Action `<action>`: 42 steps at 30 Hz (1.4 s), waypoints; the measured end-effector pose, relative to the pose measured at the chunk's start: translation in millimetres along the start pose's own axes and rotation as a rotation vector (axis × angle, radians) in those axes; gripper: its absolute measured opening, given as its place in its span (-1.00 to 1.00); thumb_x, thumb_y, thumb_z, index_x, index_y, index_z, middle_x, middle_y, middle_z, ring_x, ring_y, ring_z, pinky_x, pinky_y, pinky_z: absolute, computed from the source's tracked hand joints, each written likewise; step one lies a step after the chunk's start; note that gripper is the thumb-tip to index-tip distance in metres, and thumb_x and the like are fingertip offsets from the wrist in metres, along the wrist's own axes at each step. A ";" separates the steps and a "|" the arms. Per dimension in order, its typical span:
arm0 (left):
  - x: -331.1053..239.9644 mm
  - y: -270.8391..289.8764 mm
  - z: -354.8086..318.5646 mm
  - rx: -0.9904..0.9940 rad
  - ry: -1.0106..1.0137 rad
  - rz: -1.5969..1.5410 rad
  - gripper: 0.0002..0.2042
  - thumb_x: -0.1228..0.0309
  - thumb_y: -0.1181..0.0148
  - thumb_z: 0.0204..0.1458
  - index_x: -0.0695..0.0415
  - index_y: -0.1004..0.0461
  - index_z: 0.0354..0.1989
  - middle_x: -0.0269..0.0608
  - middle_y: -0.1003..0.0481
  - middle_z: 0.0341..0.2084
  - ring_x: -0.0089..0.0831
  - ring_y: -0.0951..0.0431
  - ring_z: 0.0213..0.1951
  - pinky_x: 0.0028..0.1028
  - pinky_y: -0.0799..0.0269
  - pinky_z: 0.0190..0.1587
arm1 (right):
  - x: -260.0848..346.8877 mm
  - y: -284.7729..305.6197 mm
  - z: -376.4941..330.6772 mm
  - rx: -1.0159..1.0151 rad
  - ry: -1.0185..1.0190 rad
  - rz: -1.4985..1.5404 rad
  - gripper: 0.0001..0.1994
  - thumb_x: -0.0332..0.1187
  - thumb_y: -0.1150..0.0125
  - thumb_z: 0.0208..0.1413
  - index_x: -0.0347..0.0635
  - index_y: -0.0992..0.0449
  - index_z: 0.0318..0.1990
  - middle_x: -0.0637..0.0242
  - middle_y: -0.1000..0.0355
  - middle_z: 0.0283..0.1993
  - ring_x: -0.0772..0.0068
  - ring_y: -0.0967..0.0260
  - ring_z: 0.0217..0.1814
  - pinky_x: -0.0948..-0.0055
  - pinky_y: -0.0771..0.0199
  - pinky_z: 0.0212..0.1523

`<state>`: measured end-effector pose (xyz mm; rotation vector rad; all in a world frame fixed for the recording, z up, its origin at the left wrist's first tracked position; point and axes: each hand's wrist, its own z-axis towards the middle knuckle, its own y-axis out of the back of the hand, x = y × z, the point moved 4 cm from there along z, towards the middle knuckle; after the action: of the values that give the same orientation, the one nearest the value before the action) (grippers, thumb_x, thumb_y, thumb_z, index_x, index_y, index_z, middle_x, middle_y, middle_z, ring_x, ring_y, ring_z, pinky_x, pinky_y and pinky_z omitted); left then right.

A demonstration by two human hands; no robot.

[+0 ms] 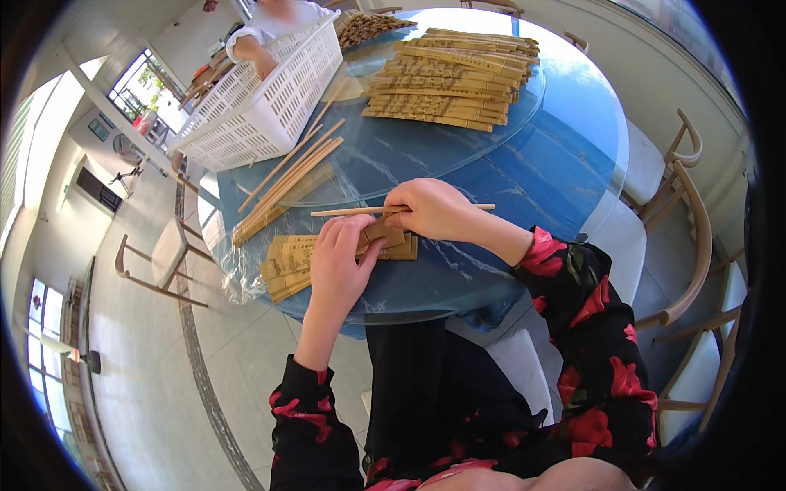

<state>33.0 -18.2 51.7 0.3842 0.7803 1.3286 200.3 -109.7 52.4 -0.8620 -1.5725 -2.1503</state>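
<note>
Near the table's front edge, my right hand (434,211) is closed around pale wooden chopsticks (336,213) lying crosswise. Whether it is one stick or a pair I cannot make out. My left hand (338,258) pinches a brown paper chopstick sleeve (385,238) just below them, its thumb on the paper. The sleeve's end meets the fingertips of my right hand, which hide the contact. Beneath my left hand, several flat brown sleeves (286,260) are fanned out on the table. Beyond it, loose chopsticks (304,168) lie slantwise beside more sleeves (264,221).
A large stack of printed brown sleeves (450,78) covers the far part of the round glass turntable (524,123). At the far left stands a white plastic basket (270,102), with another person's hand (260,61) at it. Chairs (684,237) line the right; crumpled clear plastic (241,282) hangs at the left edge.
</note>
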 end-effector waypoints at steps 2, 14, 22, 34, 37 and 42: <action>-0.9 3.1 0.0 -0.006 0.005 0.021 -0.68 0.51 -0.53 -0.05 0.16 -0.56 -0.12 -0.17 -0.62 -0.18 -0.10 -0.59 -0.08 -0.22 -0.52 0.00 | 2.0 -0.9 1.8 0.016 0.004 0.001 -0.77 -0.24 -0.42 0.13 -0.16 -0.69 -0.13 0.12 -0.60 -0.25 -0.03 -0.54 -0.17 0.11 -0.48 -0.17; 2.7 3.7 -1.1 -0.041 -0.039 -0.043 -0.70 0.57 -0.52 -0.07 0.17 -0.57 -0.16 -0.14 -0.62 -0.19 -0.08 -0.59 -0.10 -0.22 -0.53 -0.02 | 3.9 -2.2 0.5 -0.007 0.032 0.000 -0.78 -0.21 -0.35 0.19 -0.14 -0.69 -0.14 0.12 -0.61 -0.27 -0.06 -0.54 -0.18 0.10 -0.49 -0.19; 2.6 3.9 -0.9 -0.056 -0.027 -0.030 -0.69 0.55 -0.51 -0.05 0.17 -0.56 -0.13 -0.13 -0.61 -0.18 -0.08 -0.58 -0.09 -0.22 -0.53 -0.01 | 1.7 2.7 0.2 -0.024 0.129 -0.010 -0.74 -0.18 -0.33 0.25 -0.14 -0.65 -0.06 0.10 -0.60 -0.25 -0.07 -0.54 -0.19 0.11 -0.48 -0.20; 4.8 8.2 -2.0 -0.112 0.021 -0.011 -0.70 0.55 -0.50 -0.02 0.18 -0.57 -0.11 -0.13 -0.62 -0.16 -0.10 -0.59 -0.09 -0.25 -0.52 -0.01 | -18.3 71.1 -8.9 0.077 0.127 0.241 -0.77 -0.38 -0.15 0.36 -0.10 -0.73 -0.01 0.40 -0.52 -0.47 0.58 -0.44 -0.40 0.48 -0.38 -0.31; 5.6 8.2 -1.9 -0.145 0.038 -0.022 -0.71 0.56 -0.50 -0.03 0.19 -0.58 -0.12 -0.14 -0.63 -0.16 -0.12 -0.60 -0.08 -0.27 -0.52 0.00 | -29.0 83.1 -14.1 0.144 0.113 0.238 -0.76 -0.41 -0.15 0.32 -0.11 -0.73 0.00 0.41 -0.52 -0.44 0.60 -0.45 -0.38 0.49 -0.38 -0.29; 6.0 10.0 -2.0 -0.160 0.049 -0.027 -0.71 0.57 -0.50 -0.03 0.18 -0.59 -0.13 -0.15 -0.64 -0.16 -0.14 -0.61 -0.06 -0.28 -0.52 0.02 | -30.9 83.2 -14.1 0.192 0.029 0.139 -0.80 -0.45 -0.20 0.32 -0.18 -0.73 -0.03 0.39 -0.56 -0.37 0.59 -0.44 -0.37 0.53 -0.42 -0.27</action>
<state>24.6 -10.6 55.2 0.2145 0.7121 1.3687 269.3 -152.9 90.6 -0.8470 -1.6222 -1.8732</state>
